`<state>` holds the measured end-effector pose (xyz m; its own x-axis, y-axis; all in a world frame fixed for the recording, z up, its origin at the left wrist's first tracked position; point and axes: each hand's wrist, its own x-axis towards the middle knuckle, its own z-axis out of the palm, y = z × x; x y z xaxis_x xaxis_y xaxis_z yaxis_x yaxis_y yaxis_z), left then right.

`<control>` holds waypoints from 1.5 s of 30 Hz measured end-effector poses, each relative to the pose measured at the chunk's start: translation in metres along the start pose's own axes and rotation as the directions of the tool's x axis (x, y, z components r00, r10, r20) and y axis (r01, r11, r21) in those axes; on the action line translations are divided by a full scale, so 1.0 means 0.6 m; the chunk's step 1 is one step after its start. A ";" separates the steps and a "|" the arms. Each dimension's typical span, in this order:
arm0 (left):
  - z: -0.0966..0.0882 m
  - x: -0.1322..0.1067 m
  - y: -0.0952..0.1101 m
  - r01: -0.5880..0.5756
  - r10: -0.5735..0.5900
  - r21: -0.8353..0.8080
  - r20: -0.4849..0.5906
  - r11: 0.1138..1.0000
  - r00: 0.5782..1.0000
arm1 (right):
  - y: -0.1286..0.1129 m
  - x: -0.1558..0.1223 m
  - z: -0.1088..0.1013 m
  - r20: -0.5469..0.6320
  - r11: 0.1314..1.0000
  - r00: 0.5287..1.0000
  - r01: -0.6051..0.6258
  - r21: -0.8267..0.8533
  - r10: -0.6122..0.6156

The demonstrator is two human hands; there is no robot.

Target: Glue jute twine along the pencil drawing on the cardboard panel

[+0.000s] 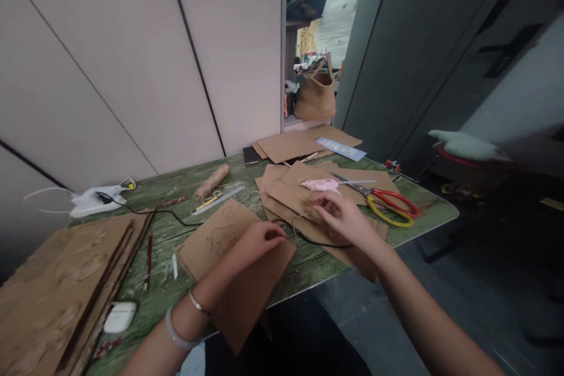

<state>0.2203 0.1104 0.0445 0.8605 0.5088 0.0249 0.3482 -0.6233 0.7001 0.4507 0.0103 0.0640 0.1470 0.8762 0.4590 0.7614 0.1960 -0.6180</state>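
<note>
Green tabletop [161, 276] — cardboard [259, 282] beneath left fingers [274, 227].

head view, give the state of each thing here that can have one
Left hand, fingers curled, grip unclear
Right hand, fingers bent, grip unclear
Cardboard sheet, written on
Twine roll, on its side
Scissors, lying down, blade gap unclear
Pink glue gun, laid down
Earbud case, shut
Phone, flat, dark
Woven bag, upright, top open

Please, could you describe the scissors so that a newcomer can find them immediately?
On the green table, look for the cardboard sheets beneath the right hand. The scissors lie just to the right of that hand. One red handle loop and one yellow set them apart from the pink tool nearby.
</note>
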 end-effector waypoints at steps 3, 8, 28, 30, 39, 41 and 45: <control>0.000 -0.001 0.007 -0.009 0.009 0.026 0.000 1.000 1.000 | -0.013 -0.011 0.006 0.168 0.986 0.972 0.158 0.045 -0.164; 0.001 -0.016 0.014 -0.032 0.035 0.140 -0.017 0.990 0.999 | -0.024 -0.026 0.050 0.427 0.966 0.876 0.256 -0.023 -0.223; 0.037 -0.094 -0.002 -0.160 0.161 0.608 0.053 0.778 0.985 | -0.031 -0.064 0.065 0.451 0.974 0.892 0.124 -0.188 -0.026; 0.039 -0.094 -0.003 -0.165 0.173 0.612 0.047 0.774 0.984 | -0.031 -0.065 0.069 0.444 0.972 0.896 0.112 -0.204 -0.010; 0.046 -0.094 -0.005 -0.148 0.177 0.616 0.014 0.774 0.984 | -0.040 -0.056 0.079 0.460 0.956 0.879 0.015 -0.293 0.127; 0.050 -0.093 0.000 -0.125 0.160 0.620 -0.001 0.775 0.987 | -0.049 -0.050 0.080 0.479 0.927 0.852 -0.020 -0.373 0.211; 0.065 -0.087 0.016 -0.084 0.134 0.679 -0.021 0.729 0.991 | -0.067 -0.036 0.085 0.472 0.874 0.822 -0.060 -0.482 0.318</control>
<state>0.1936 0.0545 0.0221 0.8914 0.4331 0.1334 0.4340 -0.9006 0.0243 0.3849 0.0061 0.0466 0.0646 0.9907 -0.1200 0.9611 -0.0942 -0.2598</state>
